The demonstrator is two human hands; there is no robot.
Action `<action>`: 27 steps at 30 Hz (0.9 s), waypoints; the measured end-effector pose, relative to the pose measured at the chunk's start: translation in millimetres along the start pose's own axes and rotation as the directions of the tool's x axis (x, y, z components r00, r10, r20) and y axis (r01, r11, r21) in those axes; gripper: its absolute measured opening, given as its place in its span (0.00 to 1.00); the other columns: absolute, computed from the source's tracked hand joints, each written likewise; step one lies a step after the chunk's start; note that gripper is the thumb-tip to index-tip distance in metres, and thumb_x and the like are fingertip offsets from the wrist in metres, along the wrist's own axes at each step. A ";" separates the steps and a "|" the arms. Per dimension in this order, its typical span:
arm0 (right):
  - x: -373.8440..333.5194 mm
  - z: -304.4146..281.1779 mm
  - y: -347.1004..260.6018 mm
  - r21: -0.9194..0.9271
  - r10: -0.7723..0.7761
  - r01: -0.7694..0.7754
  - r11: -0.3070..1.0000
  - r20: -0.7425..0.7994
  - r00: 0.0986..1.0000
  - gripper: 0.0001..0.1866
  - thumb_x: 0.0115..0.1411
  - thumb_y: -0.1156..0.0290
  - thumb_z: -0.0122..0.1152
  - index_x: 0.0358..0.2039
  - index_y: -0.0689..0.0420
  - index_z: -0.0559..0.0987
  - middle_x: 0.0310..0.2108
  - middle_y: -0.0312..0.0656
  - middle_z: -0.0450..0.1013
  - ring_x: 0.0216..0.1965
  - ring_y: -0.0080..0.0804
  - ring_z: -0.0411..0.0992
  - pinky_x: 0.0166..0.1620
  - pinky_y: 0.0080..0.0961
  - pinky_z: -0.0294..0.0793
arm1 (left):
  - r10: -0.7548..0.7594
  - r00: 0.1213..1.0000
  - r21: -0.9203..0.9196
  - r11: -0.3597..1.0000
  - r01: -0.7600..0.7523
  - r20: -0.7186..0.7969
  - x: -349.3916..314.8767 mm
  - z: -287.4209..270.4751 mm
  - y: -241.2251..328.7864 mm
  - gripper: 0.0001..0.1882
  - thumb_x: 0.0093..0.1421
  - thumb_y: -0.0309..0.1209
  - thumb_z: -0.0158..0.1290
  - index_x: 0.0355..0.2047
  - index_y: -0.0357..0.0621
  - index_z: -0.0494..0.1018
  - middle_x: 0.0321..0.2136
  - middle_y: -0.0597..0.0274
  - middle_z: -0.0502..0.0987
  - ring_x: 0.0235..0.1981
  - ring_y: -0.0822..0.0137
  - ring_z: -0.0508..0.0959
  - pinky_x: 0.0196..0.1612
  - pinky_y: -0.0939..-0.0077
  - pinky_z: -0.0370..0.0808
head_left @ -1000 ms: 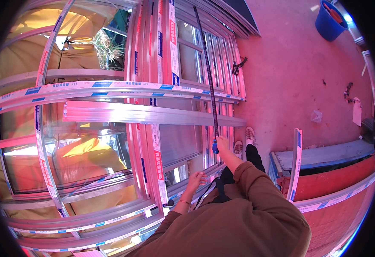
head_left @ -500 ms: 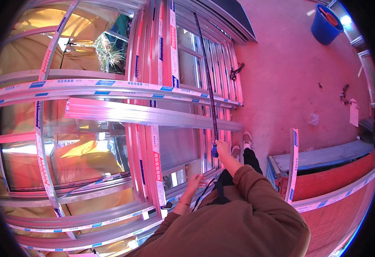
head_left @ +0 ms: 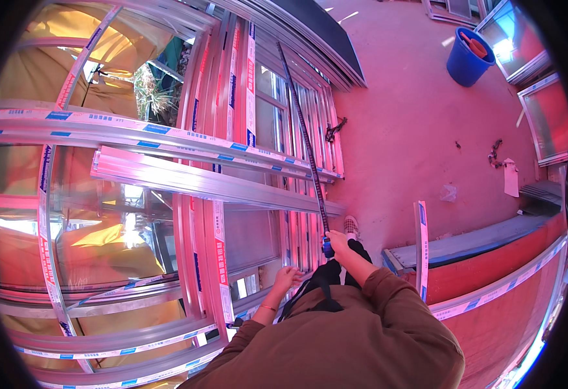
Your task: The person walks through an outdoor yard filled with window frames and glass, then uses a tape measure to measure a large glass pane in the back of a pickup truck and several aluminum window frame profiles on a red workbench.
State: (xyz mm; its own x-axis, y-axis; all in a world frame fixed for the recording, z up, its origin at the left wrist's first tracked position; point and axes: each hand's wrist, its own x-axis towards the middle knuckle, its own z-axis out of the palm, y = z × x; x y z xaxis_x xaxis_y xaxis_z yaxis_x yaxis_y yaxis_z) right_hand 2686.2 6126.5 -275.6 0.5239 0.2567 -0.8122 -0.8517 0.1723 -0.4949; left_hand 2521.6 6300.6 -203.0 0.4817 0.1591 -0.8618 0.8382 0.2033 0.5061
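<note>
My right hand [head_left: 341, 243] is closed on a blue tape measure [head_left: 327, 249]. The tape's long dark blade [head_left: 304, 126] runs out from it, away from me, over the stacked metal profiles to the far side. Under part of the blade lies a bare silver metal profile [head_left: 212, 183], set crosswise over a window-like frame. Near my left hip, my left hand [head_left: 287, 279] hangs in the air beside the frames, its fingers loosely apart and nothing visible in them. Closest to that hand is an upright-running profile [head_left: 222, 272] with printed protective film.
Long film-wrapped profiles [head_left: 186, 141] cross the left side, over glass and yellow cloth [head_left: 148, 318]. On the pink-lit floor at far right stands a blue bucket [head_left: 465, 71]. A short profile [head_left: 422, 246] sticks up at my right, beside a red-sided bench [head_left: 491, 266].
My view has shifted, so the frames sit further left and the bucket shows more fully. The right hand still grips the tape measure with its blade out; the left remains free.
</note>
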 end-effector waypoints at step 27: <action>-173.6 -111.7 -133.1 0.129 -0.307 0.310 0.942 -0.042 0.951 0.13 0.68 0.64 0.53 0.33 0.61 0.78 0.24 0.41 0.76 0.23 0.27 0.75 0.27 0.21 0.74 | 0.181 0.927 0.225 0.938 -0.263 0.328 71.5 143.6 135.9 0.14 0.68 0.37 0.48 0.43 0.38 0.73 0.35 0.57 0.79 0.28 0.67 0.80 0.29 0.75 0.78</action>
State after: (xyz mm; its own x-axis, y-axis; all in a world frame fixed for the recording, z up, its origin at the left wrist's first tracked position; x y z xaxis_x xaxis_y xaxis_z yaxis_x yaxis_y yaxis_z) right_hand 2707.1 5952.8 -103.2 0.7588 0.1514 -0.6334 -0.6386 0.3642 -0.6779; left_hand 2706.7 6200.9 -200.9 0.6825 -0.1330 -0.7187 0.7170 -0.0690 0.6937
